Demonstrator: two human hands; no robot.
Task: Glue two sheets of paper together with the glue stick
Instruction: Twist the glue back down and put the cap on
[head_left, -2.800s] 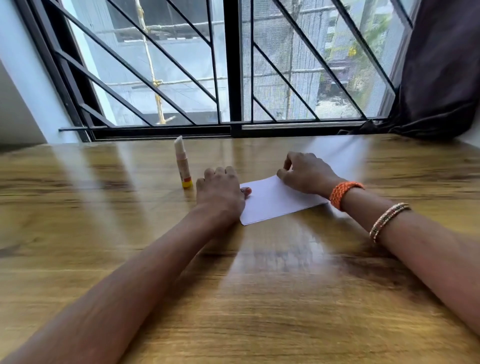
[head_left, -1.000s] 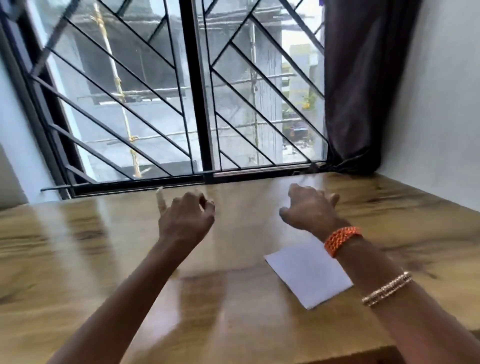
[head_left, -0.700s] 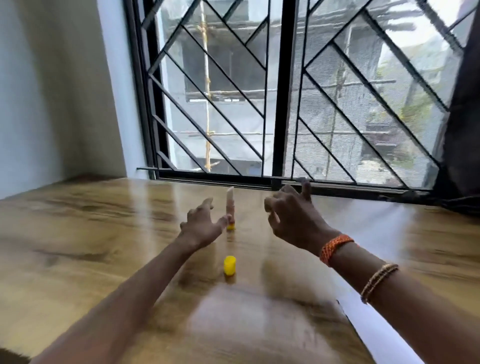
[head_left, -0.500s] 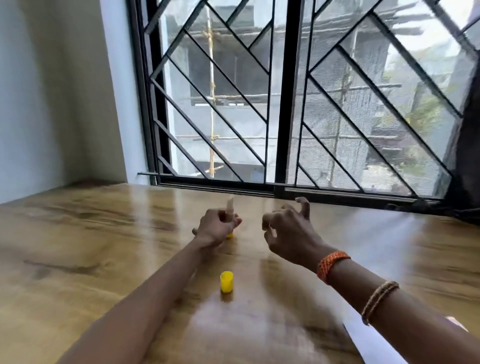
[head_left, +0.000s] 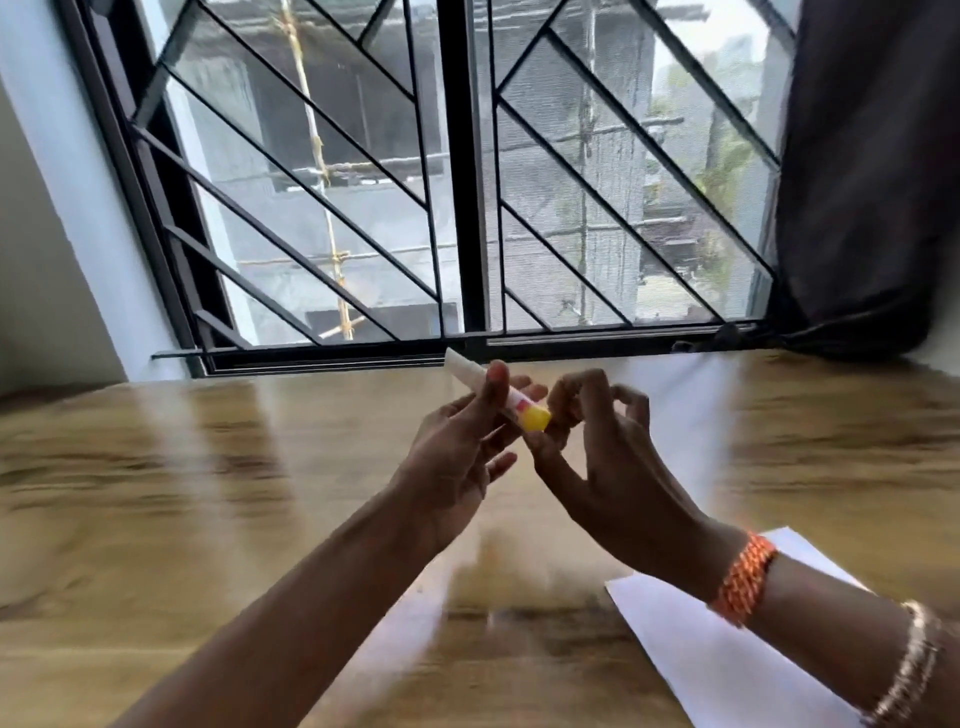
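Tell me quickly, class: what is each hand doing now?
Left hand: holds the glue stick tilted, above the table.
Right hand: fingertips pinch the stick's yellow end.

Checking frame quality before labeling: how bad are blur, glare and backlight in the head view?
Head view: motion blur smears the table grain and the near forearms; the glue stick between left hand and right hand is soft but readable. Head view: window backlight leaves both hands dark and casts pale glare streaks across the table. Head view: wide-angle bowing of the window bars; paper is bright, with its edges clear.
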